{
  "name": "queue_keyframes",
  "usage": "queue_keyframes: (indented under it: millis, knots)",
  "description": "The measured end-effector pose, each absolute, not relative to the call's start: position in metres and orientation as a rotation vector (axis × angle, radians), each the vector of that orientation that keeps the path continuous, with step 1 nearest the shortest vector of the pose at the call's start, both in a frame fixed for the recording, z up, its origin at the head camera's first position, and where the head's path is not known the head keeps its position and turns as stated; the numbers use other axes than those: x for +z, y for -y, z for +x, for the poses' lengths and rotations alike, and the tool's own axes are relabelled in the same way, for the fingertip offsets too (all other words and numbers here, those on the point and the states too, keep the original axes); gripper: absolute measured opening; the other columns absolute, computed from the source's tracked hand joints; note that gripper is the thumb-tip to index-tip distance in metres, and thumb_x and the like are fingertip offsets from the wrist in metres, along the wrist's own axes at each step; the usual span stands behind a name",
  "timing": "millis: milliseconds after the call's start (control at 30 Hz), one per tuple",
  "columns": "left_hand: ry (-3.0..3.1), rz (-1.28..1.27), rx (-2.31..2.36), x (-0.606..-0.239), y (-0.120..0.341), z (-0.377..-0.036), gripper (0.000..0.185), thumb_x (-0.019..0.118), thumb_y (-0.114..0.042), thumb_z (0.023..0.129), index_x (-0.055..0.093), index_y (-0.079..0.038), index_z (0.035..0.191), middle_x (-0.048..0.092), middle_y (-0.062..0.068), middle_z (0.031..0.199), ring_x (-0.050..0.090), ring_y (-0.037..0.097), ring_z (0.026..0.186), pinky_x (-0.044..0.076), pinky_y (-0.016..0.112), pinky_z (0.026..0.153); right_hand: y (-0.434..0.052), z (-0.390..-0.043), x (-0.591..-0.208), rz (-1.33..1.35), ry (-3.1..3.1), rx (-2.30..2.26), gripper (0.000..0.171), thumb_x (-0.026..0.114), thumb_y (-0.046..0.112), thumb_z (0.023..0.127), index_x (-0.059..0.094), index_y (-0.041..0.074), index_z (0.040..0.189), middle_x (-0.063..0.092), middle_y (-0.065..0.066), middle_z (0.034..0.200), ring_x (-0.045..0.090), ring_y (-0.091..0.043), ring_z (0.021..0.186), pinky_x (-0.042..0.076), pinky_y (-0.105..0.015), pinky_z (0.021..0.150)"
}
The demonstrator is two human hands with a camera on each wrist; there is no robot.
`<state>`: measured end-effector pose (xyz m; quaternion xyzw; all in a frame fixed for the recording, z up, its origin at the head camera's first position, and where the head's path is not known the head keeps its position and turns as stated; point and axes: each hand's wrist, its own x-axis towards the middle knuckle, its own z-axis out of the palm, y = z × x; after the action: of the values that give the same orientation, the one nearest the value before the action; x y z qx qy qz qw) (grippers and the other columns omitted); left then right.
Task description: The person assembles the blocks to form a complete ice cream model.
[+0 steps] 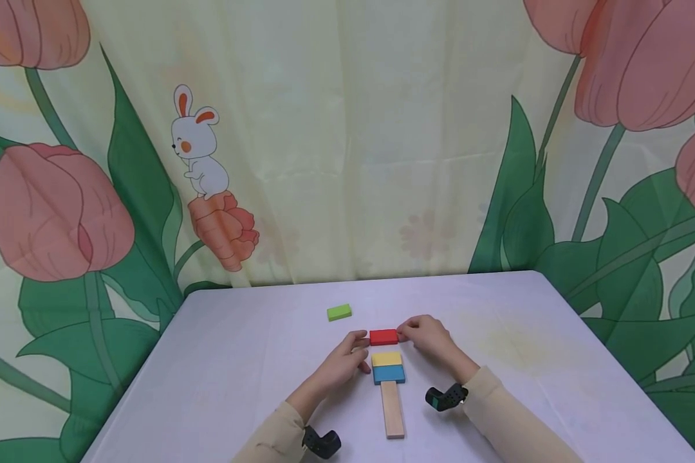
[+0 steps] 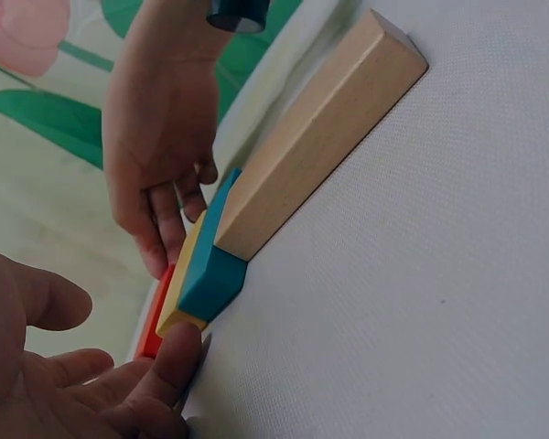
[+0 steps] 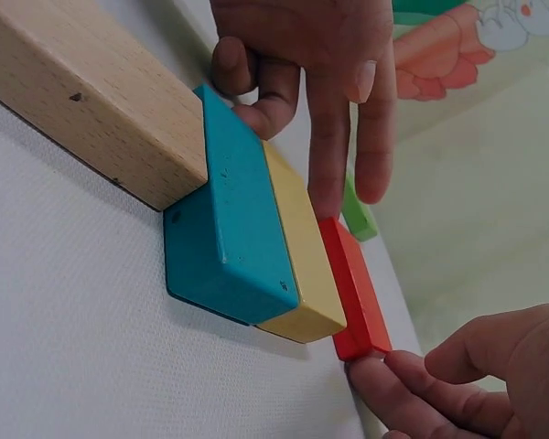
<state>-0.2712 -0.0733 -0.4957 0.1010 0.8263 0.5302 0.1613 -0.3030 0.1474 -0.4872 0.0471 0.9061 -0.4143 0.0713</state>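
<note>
Head view, red block: the red block (image 1: 383, 336) lies flat on the table (image 1: 237, 373) between the two hands, its long axis running from one hand to the other.
Head view, right hand: the right hand (image 1: 431, 337) has curled fingertips at the block's right end, seemingly pinching it; it looks the nearer of the two.
Head view, left hand: the left hand (image 1: 347, 357) sits at the block's left end, fingers loosely bent, touching or just beside it; I cannot tell which.
Head view, neighbours: just nearer the person than the red block lies a yellow block (image 1: 387, 359), then a blue block (image 1: 389, 374) touching it, then a plain wooden bar (image 1: 392, 409) running on toward the person. A green block (image 1: 338, 312) lies apart, beyond the left hand.

Left wrist view, gap: the red block (image 2: 152, 331) lies close against the yellow one, behind the left hand's fingers (image 2: 178, 352), which are fairly straight.

Right wrist view, grip: the right hand's fingertips (image 3: 384, 377) press the red block's (image 3: 357, 293) near end.
Right wrist view, far end: the left hand's fingers (image 3: 329, 146) reach down to its other end.
Right wrist view, obstruction: the yellow block (image 3: 302, 265) stands just beside the red one.
</note>
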Motion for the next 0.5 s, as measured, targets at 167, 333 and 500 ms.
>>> queue_keyframes:
  millis: [167, 333, 500]
  knots:
    - [-2.356, 0.297, 1.519, -0.4943, 0.0737, -0.2696, 0.051, 0.051, -0.025, 0.106, 0.039, -0.009, 0.153, 0.053, 0.015, 0.152, 0.066, 0.019, 0.082, 0.046, 0.048, 0.097, -0.1477, -0.3026, -0.4887, 0.124, -2.722, -1.250, 0.027, 0.065, 0.026, 0.097, 0.077, 0.006, 0.110, 0.075, -0.003, 0.094, 0.063, -0.023, 0.096, 0.056, -0.043, 0.088]
    - [-2.367, 0.304, 1.495, -0.4947, 0.0747, -0.2702, 0.051, 0.051, -0.026, 0.107, 0.040, -0.009, 0.153, 0.054, 0.014, 0.149, 0.066, 0.019, 0.083, 0.046, 0.040, 0.090, -0.1493, -0.3038, -0.4901, 0.116, -2.717, -1.252, 0.026, 0.065, 0.025, 0.097, 0.077, 0.006, 0.111, 0.076, -0.001, 0.092, 0.062, -0.021, 0.093, 0.056, -0.039, 0.084]
    - [-2.363, 0.289, 1.494, -0.4945, 0.0759, -0.2693, 0.051, 0.053, -0.027, 0.106, 0.041, -0.010, 0.153, 0.056, 0.012, 0.146, 0.065, 0.018, 0.083, 0.046, 0.035, 0.083, -0.1489, -0.3044, -0.4905, 0.108, -2.729, -1.230, 0.026, 0.066, 0.025, 0.096, 0.077, 0.006, 0.111, 0.076, -0.001, 0.091, 0.061, -0.022, 0.093, 0.054, -0.037, 0.079]
